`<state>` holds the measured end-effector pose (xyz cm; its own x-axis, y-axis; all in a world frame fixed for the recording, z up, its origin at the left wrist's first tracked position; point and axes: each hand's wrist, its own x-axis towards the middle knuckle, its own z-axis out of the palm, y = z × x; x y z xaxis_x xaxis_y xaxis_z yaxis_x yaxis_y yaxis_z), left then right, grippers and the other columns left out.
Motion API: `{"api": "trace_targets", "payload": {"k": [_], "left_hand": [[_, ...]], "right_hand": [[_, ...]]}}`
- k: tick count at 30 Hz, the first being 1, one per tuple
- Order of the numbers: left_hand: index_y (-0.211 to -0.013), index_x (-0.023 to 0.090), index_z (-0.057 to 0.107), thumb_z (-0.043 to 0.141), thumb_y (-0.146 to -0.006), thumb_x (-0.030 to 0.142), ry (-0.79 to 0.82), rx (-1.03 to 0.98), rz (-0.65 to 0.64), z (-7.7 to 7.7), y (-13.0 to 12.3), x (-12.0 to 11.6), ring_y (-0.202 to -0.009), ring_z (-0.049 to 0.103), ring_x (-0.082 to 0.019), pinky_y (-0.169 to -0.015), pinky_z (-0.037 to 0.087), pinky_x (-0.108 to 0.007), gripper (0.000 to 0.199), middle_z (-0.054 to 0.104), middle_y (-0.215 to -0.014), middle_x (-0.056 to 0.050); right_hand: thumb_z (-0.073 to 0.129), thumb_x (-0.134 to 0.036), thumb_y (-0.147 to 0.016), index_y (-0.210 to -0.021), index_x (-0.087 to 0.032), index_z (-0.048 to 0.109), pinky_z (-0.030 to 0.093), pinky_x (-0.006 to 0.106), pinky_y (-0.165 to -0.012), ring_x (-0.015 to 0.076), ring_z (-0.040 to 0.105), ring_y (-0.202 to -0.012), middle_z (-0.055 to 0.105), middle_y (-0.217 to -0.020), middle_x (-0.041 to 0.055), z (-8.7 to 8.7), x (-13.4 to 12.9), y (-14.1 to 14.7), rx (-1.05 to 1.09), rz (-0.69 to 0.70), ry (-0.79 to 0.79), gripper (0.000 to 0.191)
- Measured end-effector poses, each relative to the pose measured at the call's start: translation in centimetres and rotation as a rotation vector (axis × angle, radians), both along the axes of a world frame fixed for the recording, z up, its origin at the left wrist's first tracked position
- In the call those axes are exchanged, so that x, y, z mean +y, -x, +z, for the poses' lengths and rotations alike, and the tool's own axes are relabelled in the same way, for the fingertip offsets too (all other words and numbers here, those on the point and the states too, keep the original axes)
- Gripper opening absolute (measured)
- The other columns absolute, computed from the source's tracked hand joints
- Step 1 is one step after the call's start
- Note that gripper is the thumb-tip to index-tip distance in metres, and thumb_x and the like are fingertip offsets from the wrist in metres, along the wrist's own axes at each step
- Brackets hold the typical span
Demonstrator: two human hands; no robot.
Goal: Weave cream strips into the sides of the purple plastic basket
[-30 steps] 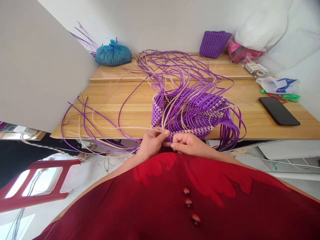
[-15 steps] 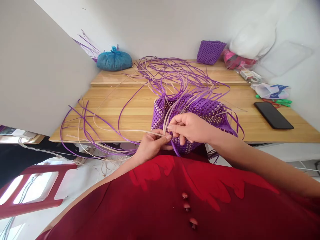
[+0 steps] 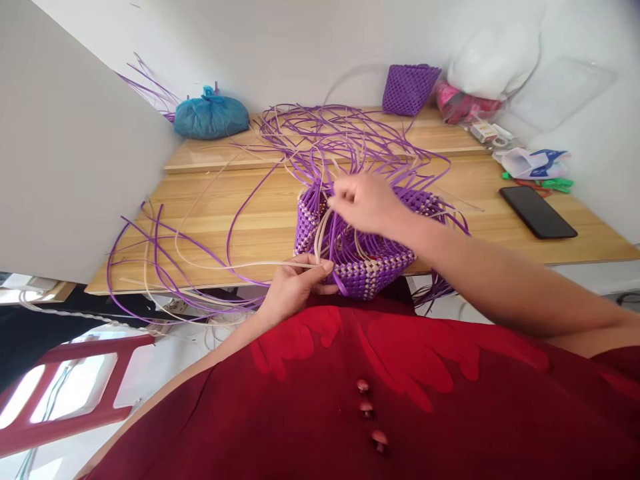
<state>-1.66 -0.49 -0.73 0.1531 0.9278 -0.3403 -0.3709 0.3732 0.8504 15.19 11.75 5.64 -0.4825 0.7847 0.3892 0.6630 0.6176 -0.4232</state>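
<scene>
A purple and cream woven basket (image 3: 373, 277) with many loose strips lies at the table's front edge, close to my body. My left hand (image 3: 296, 285) pinches cream strips (image 3: 260, 264) between thumb and fingers at the basket's left front rim. Above the basket's opening, my right hand (image 3: 363, 203) is closed, its fingers curled together and slightly blurred; whatever they grip is too small to make out. Long purple strips (image 3: 320, 127) spread over the back of the table, and others hang past its left front edge.
On the wooden table (image 3: 200, 220) are a blue bag (image 3: 211, 117) at the back left, a finished purple basket (image 3: 410, 90) at the back right, and a black phone (image 3: 539, 212) at the right. A red stool (image 3: 117, 380) stands lower left.
My right hand has lifted away from my left hand, up over the basket's opening, uncovering its front side. My left hand keeps its pinch at the rim. The view has shifted slightly.
</scene>
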Motion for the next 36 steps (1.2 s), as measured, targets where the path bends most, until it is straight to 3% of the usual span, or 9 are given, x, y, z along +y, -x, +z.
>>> {"api": "trace_targets", "payload": {"k": [4,9,14,18,20,22,26,31,36], "left_hand": [[-0.070,0.013,0.060,0.089,-0.061,0.035,0.000,0.020,-0.011,-0.2,-0.1,-0.1,-0.061,0.060,-0.008,-0.067,0.064,-0.029,0.037,0.057,-0.070,0.003],[-0.080,0.013,0.066,0.088,-0.064,0.035,-0.002,0.013,-0.069,-0.5,0.3,-0.3,-0.069,0.061,-0.009,-0.072,0.063,-0.029,0.035,0.060,-0.076,0.001],[-0.114,0.018,0.063,0.086,-0.066,0.022,-0.058,-0.057,-0.106,-0.6,1.2,-0.6,-0.084,0.065,-0.014,-0.078,0.062,-0.030,0.053,0.066,-0.092,-0.002],[-0.132,0.025,0.052,0.084,-0.068,0.018,-0.121,-0.028,-0.076,-0.5,1.3,-0.5,-0.077,0.066,-0.012,-0.072,0.062,-0.028,0.071,0.066,-0.090,-0.001],[-0.136,0.027,0.049,0.083,-0.069,0.018,-0.156,-0.008,-0.071,-0.4,1.1,-0.6,-0.076,0.067,-0.013,-0.070,0.061,-0.027,0.075,0.067,-0.091,-0.001],[-0.133,0.026,0.052,0.082,-0.069,0.018,-0.189,0.011,-0.058,-0.3,0.9,-0.7,-0.076,0.067,-0.014,-0.068,0.060,-0.026,0.071,0.068,-0.093,-0.001],[-0.107,0.017,0.063,0.086,-0.063,0.018,-0.180,0.025,-0.028,-0.3,0.7,-0.6,-0.076,0.069,-0.015,-0.065,0.058,-0.023,0.050,0.069,-0.089,-0.002],[-0.084,0.011,0.066,0.090,-0.060,0.027,0.004,-0.092,-0.021,-0.3,1.0,0.0,-0.067,0.063,-0.010,-0.068,0.060,-0.025,0.038,0.064,-0.077,0.000],[-0.080,0.011,0.064,0.091,-0.058,0.024,0.014,-0.208,-0.012,-0.5,0.7,0.0,-0.068,0.061,-0.008,-0.073,0.063,-0.027,0.037,0.059,-0.076,0.002]], "right_hand": [[0.062,-0.014,-0.082,-0.059,-0.020,0.045,0.038,0.031,-0.065,0.0216,0.050,-0.067,0.055,-0.065,0.0047,1.1,7.7,-2.3,-0.114,-0.227,-0.323,0.029],[0.064,-0.025,-0.087,-0.058,-0.017,0.051,0.041,0.031,-0.070,0.0193,0.054,-0.069,0.054,-0.062,0.0057,0.0,12.2,-3.9,-0.357,-0.227,-0.276,0.034],[0.067,-0.037,-0.095,-0.062,-0.013,0.060,0.037,0.030,-0.065,0.0186,0.053,-0.065,0.053,-0.060,0.0053,2.7,7.2,-4.1,-0.336,-0.349,-0.392,0.042],[0.065,-0.027,-0.099,-0.072,-0.012,0.066,0.035,0.026,-0.064,0.0149,0.054,-0.064,0.058,-0.068,0.0027,3.9,-1.3,-1.5,-0.221,0.020,-0.266,0.030],[0.071,-0.019,-0.093,-0.075,-0.013,0.068,0.035,0.025,-0.064,0.0148,0.056,-0.068,0.061,-0.073,0.0014,2.8,-4.7,0.4,-0.288,0.276,-0.119,0.019],[0.074,-0.013,-0.089,-0.078,-0.013,0.069,0.036,0.025,-0.066,0.0160,0.058,-0.075,0.063,-0.081,0.0026,1.1,-6.8,1.8,-0.309,0.388,-0.034,0.012],[0.072,-0.002,-0.082,-0.075,-0.011,0.064,0.036,0.023,-0.066,0.0133,0.055,-0.074,0.061,-0.081,0.0011,-1.4,-7.5,2.6,-0.155,0.374,0.008,0.014],[0.070,-0.005,-0.082,-0.069,-0.014,0.059,0.031,0.021,-0.057,0.0088,0.049,-0.057,0.056,-0.063,-0.0059,-1.7,-5.9,1.3,0.152,0.072,0.049,0.019],[0.071,-0.007,-0.078,-0.060,-0.015,0.056,0.028,0.024,-0.055,0.0099,0.046,-0.052,0.054,-0.057,-0.0055,-2.3,-4.6,0.5,0.029,-0.091,0.049,0.025]]}}
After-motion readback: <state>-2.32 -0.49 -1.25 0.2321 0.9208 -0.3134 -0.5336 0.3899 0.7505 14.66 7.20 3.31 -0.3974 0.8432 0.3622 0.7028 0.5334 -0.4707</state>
